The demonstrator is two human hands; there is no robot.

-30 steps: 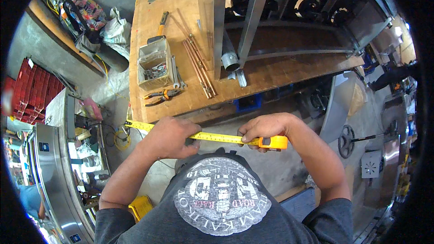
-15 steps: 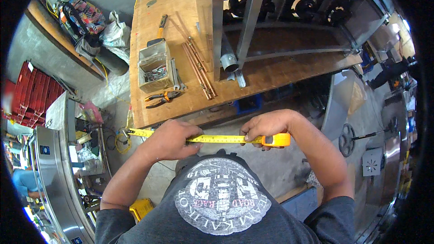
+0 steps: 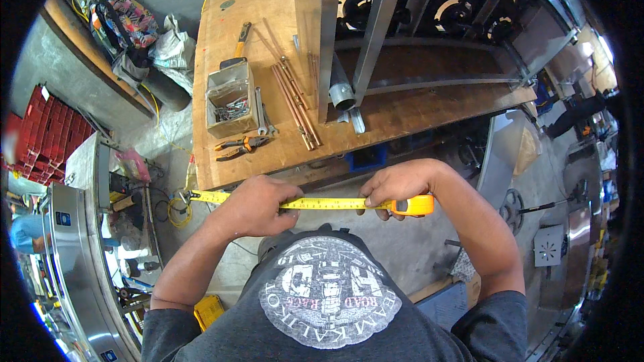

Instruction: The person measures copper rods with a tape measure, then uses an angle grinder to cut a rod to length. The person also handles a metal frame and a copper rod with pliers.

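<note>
A yellow tape measure (image 3: 420, 205) stretches across in front of my chest, its blade pulled partly out. My left hand (image 3: 258, 205) closes round the blade, and the hooked end sticks out past it to the left. My right hand (image 3: 397, 185) pinches the blade close to the yellow-orange case, which lies at the right of the fingers. Both hands hover above the floor, just short of the wooden table's (image 3: 268, 167) front edge. The undersides of my fingers are partly hidden.
On the table lie copper pipes (image 3: 290, 104), pliers (image 3: 242, 147), wrenches (image 3: 263, 110), a hammer (image 3: 239, 43) and a box of small metal parts (image 3: 228, 97). A metal frame (image 3: 327, 47) stands on its right side. Red stacked pieces (image 3: 50, 137) sit at far left.
My right hand and the tape case have shifted slightly to the right. The left hand keeps its hold on the blade with barely any movement.
</note>
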